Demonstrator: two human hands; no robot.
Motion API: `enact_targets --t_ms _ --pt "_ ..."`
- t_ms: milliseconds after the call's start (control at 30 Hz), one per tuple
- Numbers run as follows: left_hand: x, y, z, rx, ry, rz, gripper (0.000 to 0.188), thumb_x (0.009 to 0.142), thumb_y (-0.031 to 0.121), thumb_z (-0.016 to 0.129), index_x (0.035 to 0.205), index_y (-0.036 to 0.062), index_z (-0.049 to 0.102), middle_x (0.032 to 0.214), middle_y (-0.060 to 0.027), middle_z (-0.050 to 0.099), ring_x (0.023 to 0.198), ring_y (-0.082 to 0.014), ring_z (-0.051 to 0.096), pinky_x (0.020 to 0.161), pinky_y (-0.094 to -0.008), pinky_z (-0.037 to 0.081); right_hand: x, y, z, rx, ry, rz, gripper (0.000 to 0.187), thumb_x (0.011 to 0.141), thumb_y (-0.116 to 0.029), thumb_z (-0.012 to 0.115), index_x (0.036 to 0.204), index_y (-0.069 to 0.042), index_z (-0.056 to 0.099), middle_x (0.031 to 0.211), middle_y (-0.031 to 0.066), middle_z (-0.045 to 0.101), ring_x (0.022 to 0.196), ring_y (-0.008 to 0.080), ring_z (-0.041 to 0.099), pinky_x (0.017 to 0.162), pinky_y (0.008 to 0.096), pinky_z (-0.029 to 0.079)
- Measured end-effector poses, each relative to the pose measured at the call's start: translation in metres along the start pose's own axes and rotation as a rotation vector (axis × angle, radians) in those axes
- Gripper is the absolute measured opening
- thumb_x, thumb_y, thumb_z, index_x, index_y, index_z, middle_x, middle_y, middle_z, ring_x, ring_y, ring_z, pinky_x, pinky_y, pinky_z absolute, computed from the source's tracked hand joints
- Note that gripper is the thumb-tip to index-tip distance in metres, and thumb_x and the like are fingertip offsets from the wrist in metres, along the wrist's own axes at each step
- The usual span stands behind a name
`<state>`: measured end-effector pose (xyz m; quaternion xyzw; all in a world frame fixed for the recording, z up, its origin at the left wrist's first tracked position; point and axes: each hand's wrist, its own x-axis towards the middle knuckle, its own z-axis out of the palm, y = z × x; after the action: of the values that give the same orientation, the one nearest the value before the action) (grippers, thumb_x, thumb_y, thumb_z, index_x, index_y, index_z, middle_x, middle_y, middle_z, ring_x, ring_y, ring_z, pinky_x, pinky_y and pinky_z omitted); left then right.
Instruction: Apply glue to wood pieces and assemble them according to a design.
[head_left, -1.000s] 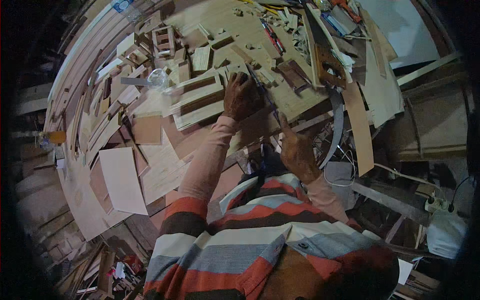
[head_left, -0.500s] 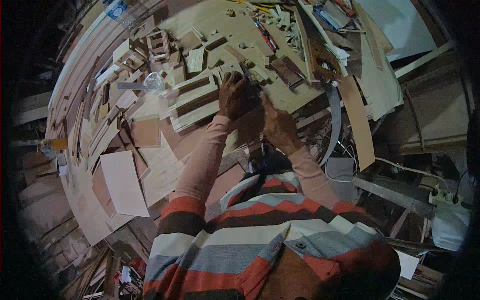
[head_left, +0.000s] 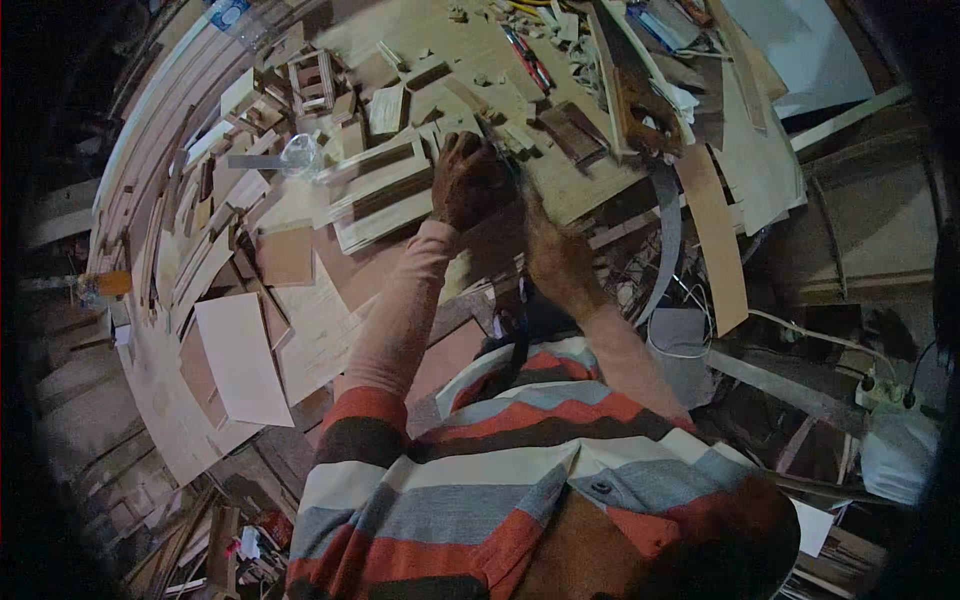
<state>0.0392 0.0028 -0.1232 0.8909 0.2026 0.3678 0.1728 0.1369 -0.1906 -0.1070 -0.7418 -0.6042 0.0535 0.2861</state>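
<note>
Over the near edge of a cluttered wooden worktop, my left hand (head_left: 465, 182) is closed, its fingers curled down on a piece hidden beneath them. Close on its right is my right hand (head_left: 562, 262), smeared by motion, with its fingers bent around something dark and thin that I cannot make out. A pale slatted wooden frame (head_left: 385, 228) lies just left of my left hand. Beyond the hands are a light wood block (head_left: 387, 110) and a dark shallow wooden piece (head_left: 573, 135).
A wood-handled saw (head_left: 645, 118) lies at right, beside a long brown strip (head_left: 712, 240). Further back is a red-handled tool (head_left: 527, 58). On the left are a white panel (head_left: 243, 360), a clear round plastic thing (head_left: 300, 157) and many wood strips. A power strip (head_left: 885, 395) sits far right.
My right hand has become blurred, staying close to the left one. My left hand has hardly shifted. The worktop things sit slightly higher and further left in the picture.
</note>
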Motion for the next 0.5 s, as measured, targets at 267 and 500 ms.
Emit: enact_targets --t_ms 267,500 --pt "-0.001 -0.001 -0.001 0.000 -0.002 -0.001 0.036 0.065 0.024 0.078 0.094 0.0054 0.065 0.096 -0.0147 0.056 0.093 -0.0394 0.051 0.081 -0.0495 0.045 0.008 -0.029 -0.039 0.118 -0.150 0.156 0.076 0.086 0.000 0.055 0.158 -0.004 0.031 0.081 0.0268 0.067 0.071 0.0424 0.067 0.064 0.0495 0.053" --pt "0.001 0.004 -0.005 0.004 -0.007 -0.017 0.033 0.066 0.023 0.078 0.092 0.0062 0.065 0.098 -0.0144 0.057 0.093 -0.0375 0.051 0.081 -0.0482 0.045 -0.003 -0.017 -0.021 0.150 -0.073 0.117 0.073 0.087 -0.001 0.055 0.156 -0.002 0.034 0.079 0.0272 0.065 0.069 0.0429 0.067 0.063 0.0507 0.053"
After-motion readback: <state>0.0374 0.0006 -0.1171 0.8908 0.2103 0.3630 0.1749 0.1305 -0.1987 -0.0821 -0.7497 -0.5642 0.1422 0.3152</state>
